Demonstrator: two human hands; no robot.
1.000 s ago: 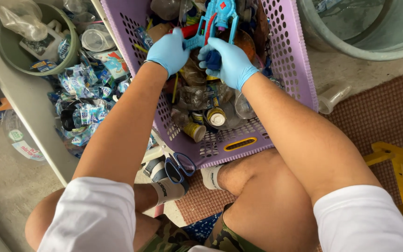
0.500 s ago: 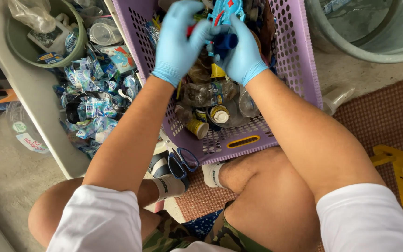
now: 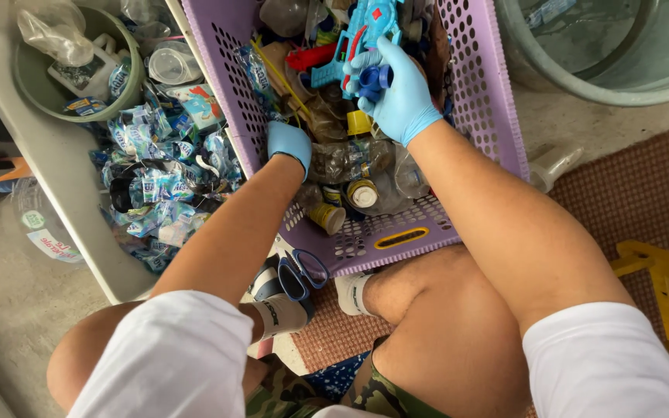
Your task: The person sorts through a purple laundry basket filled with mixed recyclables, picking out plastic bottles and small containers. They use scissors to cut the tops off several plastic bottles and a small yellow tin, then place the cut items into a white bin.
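I see a bare concrete floor (image 3: 9,310) carrying everything here. A purple basket (image 3: 489,101) stands on it and serves as my landmark. Touching its left wall lies a long grey tray (image 3: 63,201). Left of that tray a clear plastic lid (image 3: 36,224) lies flat on the concrete. Right of the basket a brown mat (image 3: 629,193) covers the floor, with a yellow wooden frame (image 3: 660,286) resting on it. Beyond the basket's right corner stands a large grey tub (image 3: 582,77).

Purple basket (image 3: 497,116) packed with crushed bottles (image 3: 350,162) and a blue toy (image 3: 365,31) between its perforated walls, open only from above, with a grey tray (image 3: 63,178) of wrappers just beside its left wall.
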